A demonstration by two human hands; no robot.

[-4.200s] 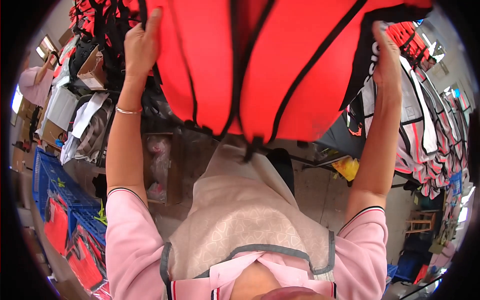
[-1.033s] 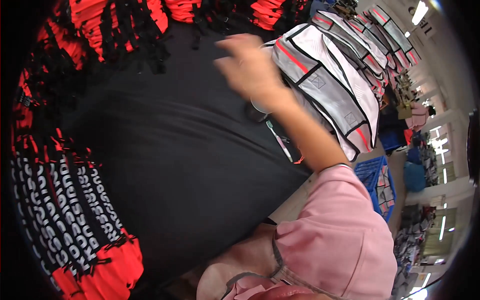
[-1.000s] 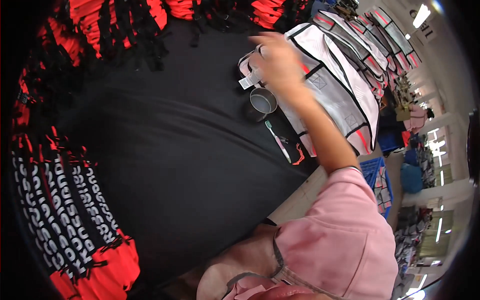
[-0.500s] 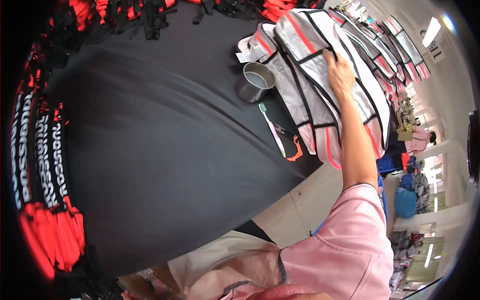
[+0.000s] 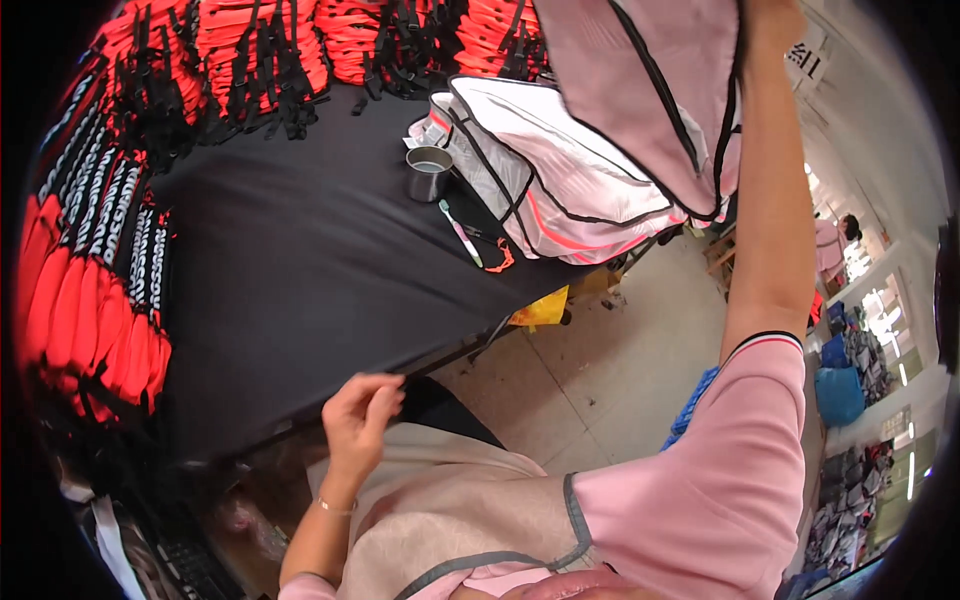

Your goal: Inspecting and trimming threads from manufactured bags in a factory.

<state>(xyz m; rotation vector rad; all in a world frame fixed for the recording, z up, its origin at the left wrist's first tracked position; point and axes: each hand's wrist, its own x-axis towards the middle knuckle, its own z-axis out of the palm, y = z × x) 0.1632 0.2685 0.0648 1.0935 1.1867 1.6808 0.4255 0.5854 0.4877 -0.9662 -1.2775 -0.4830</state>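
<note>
My right hand [image 5: 772,28], at the top right edge, grips a raised sewn fabric panel [image 5: 655,90], greyish pink with black binding; its fingertips are partly cut off or hidden. The panel hangs above a pile of similar silvery-white panels [image 5: 560,150] with black edging and red-orange trim on the far right of the table. My left hand [image 5: 362,412] hovers at the table's near edge, its fingers loosely curled in and nothing seen in them. Left of the pile stands a grey metal cup [image 5: 429,174]. A toothbrush [image 5: 461,235] lies near it, beside a small dark tool with an orange cord [image 5: 500,257].
A black cloth covers the table [image 5: 300,270]. Stacks of red-orange pieces with black straps [image 5: 260,55] line its far edge; lettered straps with red ends [image 5: 95,290] line the left. A yellow item [image 5: 541,308] shows below the table edge. Another person [image 5: 830,245] is far right.
My right hand has moved up and right from resting on the pile, lifting a panel from it. My left hand has come into view at the near edge. The view has shifted.
</note>
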